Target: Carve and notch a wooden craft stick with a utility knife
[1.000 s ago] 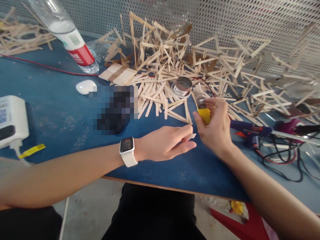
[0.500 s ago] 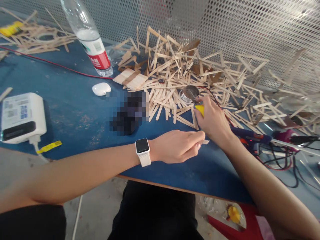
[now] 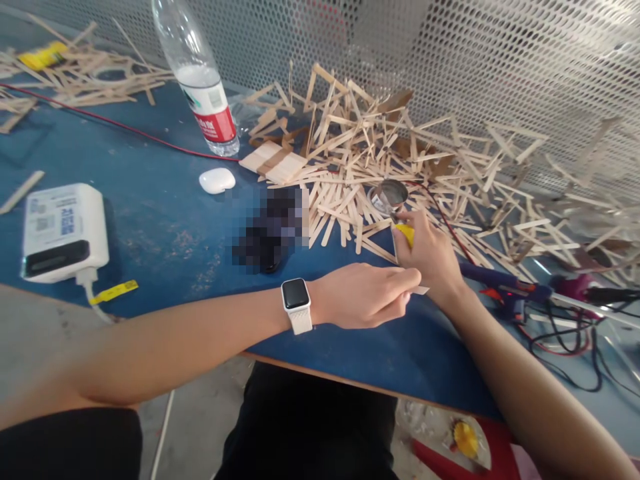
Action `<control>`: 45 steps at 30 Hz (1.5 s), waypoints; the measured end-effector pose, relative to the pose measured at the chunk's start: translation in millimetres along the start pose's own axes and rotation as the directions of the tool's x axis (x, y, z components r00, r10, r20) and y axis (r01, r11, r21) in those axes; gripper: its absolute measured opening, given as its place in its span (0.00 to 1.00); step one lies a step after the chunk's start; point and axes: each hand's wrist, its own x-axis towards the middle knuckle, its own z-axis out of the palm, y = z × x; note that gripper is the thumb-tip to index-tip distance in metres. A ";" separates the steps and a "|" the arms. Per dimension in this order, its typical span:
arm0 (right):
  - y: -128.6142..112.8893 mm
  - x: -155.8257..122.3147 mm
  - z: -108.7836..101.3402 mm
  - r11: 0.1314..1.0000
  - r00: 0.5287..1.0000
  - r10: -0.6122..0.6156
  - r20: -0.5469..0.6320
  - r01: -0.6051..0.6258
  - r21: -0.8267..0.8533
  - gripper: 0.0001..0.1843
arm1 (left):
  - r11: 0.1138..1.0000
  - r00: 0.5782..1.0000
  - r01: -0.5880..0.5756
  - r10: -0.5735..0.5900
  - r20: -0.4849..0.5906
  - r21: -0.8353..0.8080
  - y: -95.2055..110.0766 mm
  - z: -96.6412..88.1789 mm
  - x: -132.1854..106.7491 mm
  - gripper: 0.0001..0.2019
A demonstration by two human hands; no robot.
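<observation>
My left hand (image 3: 367,293), with a white watch on the wrist, is closed in a pinch on a pale craft stick (image 3: 421,291). Only the stick's end shows past the fingertips. Just beyond it, my right hand (image 3: 433,253) grips a yellow-handled tool (image 3: 405,233) with a thin, greyish front part. Its exact kind is hard to make out. The tool's front part reaches towards a small round open tin (image 3: 393,193) among the sticks. A large heap of loose craft sticks (image 3: 340,193) spreads behind both hands.
A water bottle (image 3: 215,123), a banded stick bundle (image 3: 273,162), a white case (image 3: 217,180) and a blurred-out dark object (image 3: 270,230) stand left of the heap. A white box with a cable (image 3: 67,227) sits far left. A glue gun (image 3: 510,287) and tangled cords lie right.
The whole view has shifted, so the table things appear farther right. Relative to the tin, my right hand has come slightly closer to me with the tool. My left hand keeps its pinch.
</observation>
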 end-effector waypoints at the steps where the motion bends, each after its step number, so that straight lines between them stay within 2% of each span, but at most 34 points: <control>1: -0.4 -2.1 -2.3 1.000 1.000 0.002 0.007 -0.002 -0.003 0.21 | 1.000 1.000 0.002 -0.002 0.000 0.004 0.0 -0.4 0.1 0.08; 8: -0.5 -8.4 -19.1 0.999 1.000 0.031 0.005 -0.031 0.033 0.20 | 1.000 1.000 0.004 -0.004 0.007 0.017 0.7 1.0 1.0 0.07; 14: 2.8 5.1 -19.6 0.976 0.996 0.088 -0.007 -0.085 0.199 0.21 | 1.000 1.000 0.009 -0.009 0.020 0.010 1.0 1.8 0.3 0.07; 17: 5.5 10.1 -14.9 0.933 0.989 0.138 0.050 -0.147 0.329 0.20 | 1.000 0.999 0.010 -0.010 0.031 0.008 0.8 1.8 0.7 0.08; 22: 9.7 8.9 -6.3 0.811 0.963 0.197 0.182 -0.264 0.522 0.20 | 1.000 0.999 0.009 -0.010 0.054 0.017 1.6 -0.9 2.0 0.09; 28: 8.8 -2.3 -17.9 0.745 0.946 0.237 0.221 -0.322 0.585 0.19 | 0.999 0.998 0.011 -0.012 0.060 0.032 2.0 -4.0 0.6 0.08; 39: 10.8 3.5 -12.0 0.803 0.964 0.235 0.127 -0.266 0.533 0.24 | 0.992 0.997 -0.020 0.011 0.074 0.123 -0.5 -4.7 1.8 0.09; 45: 10.3 9.0 -12.9 0.864 0.979 0.191 0.075 -0.204 0.460 0.20 | 0.985 0.996 -0.031 0.016 0.086 0.168 -0.4 -4.2 2.0 0.10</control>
